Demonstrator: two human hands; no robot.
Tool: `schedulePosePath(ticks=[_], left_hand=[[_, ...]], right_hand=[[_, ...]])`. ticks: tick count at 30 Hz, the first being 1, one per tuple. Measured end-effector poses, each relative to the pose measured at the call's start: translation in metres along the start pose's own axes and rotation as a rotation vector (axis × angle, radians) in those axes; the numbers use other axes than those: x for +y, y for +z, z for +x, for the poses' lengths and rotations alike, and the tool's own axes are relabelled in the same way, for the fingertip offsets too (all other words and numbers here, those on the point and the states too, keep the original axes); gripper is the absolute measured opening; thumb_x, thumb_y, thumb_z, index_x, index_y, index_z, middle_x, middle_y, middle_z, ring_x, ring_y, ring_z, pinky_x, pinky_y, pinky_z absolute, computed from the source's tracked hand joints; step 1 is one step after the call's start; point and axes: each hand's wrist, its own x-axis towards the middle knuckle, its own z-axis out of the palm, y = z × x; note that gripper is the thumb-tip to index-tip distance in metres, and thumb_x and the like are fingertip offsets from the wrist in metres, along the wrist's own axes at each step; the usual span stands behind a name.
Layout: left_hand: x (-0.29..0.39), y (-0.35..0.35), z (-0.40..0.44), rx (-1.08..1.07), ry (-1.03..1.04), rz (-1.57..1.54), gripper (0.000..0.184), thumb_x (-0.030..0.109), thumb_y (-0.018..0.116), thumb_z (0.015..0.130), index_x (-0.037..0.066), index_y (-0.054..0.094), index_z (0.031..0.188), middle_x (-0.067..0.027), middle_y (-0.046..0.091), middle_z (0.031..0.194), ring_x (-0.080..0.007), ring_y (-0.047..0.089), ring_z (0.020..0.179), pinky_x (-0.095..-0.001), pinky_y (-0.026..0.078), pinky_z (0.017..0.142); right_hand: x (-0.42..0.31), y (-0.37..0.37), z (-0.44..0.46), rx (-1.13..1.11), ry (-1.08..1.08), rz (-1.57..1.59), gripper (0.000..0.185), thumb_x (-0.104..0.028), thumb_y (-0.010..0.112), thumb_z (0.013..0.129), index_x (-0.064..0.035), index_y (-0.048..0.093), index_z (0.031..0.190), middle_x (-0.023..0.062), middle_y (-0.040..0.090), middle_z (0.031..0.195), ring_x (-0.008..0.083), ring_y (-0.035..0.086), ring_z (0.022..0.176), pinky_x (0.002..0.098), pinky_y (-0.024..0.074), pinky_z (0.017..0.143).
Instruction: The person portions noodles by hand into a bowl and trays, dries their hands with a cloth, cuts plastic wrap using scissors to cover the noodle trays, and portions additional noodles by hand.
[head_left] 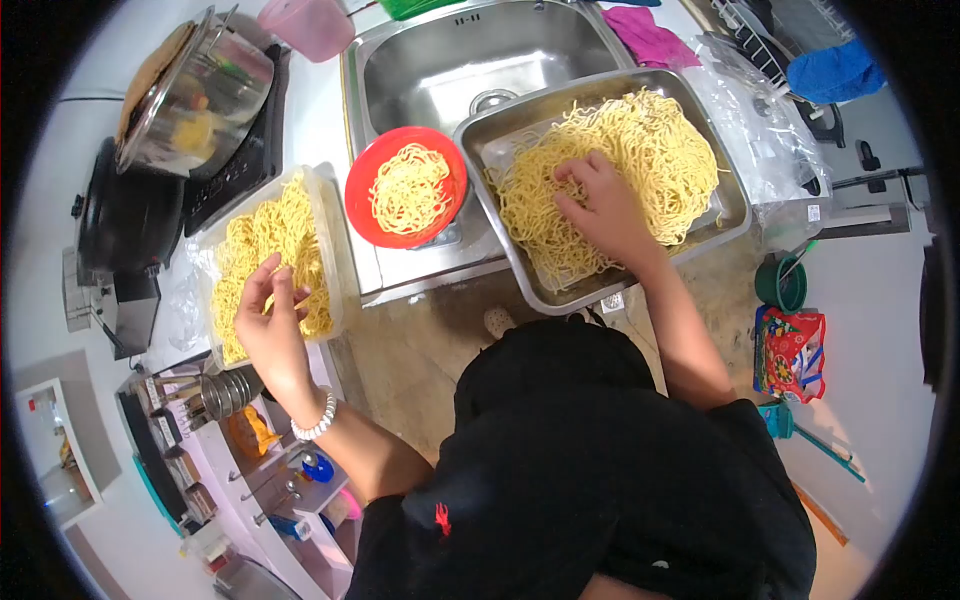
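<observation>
My left hand [272,335] hangs over the clear plastic container [338,250] of yellow noodles [265,230], its fingers bent but apart, nothing visible between them. A white beaded bracelet is on that wrist. My right hand [607,215] rests on the yellow noodles [665,150] heaped in a large metal tray [735,190]; its thumb and forefinger are apart. Between the container and the tray stands a red bowl [357,190] holding a smaller portion of noodles [410,190].
Behind the bowl and tray lies a steel sink [440,60]. Pots, including a glass-sided one [215,100], stand at left. A pink cloth [650,35] and plastic wrapping [765,130] lie at right. Shelves [290,490] hold utensils lower left.
</observation>
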Motion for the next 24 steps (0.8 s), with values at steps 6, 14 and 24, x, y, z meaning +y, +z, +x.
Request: schedulePosePath(ticks=[6,14,24], left_hand=[[-0.015,-0.019,-0.003,-0.026,-0.014,0.012,0.026,0.016,0.061,0.090,0.002,0.063,0.112,-0.0046,0.064,0.087,-0.0090,0.062,0.068,-0.0198,0.044,0.055],[-0.030,-0.038,0.001,-0.036,-0.007,0.071,0.026,0.017,0.059,0.091,0.002,0.064,0.111,-0.0035,0.064,0.083,-0.0086,0.062,0.068,-0.0200,0.043,0.056],[-0.020,-0.027,-0.007,-0.063,0.072,-0.039,0.025,0.016,0.061,0.090,0.001,0.065,0.109,-0.0026,0.063,0.081,-0.0069,0.059,0.068,-0.0194,0.042,0.058]], right_hand=[[-0.005,0.002,0.003,-0.013,0.044,-0.008,0.024,-0.016,0.063,0.082,-0.0082,0.056,0.104,0.0097,0.051,0.094,0.0244,0.054,0.090,0.0340,0.0441,0.076],[-0.008,0.007,0.001,0.022,0.076,0.017,0.020,-0.012,0.063,0.083,-0.0080,0.056,0.101,0.0073,0.047,0.090,0.0205,0.049,0.090,0.0302,0.0401,0.080],[0.001,0.010,-0.002,0.074,-0.006,0.070,0.019,-0.017,0.064,0.083,-0.0073,0.058,0.098,0.0098,0.048,0.088,0.0227,0.051,0.076,0.0336,0.0427,0.069]])
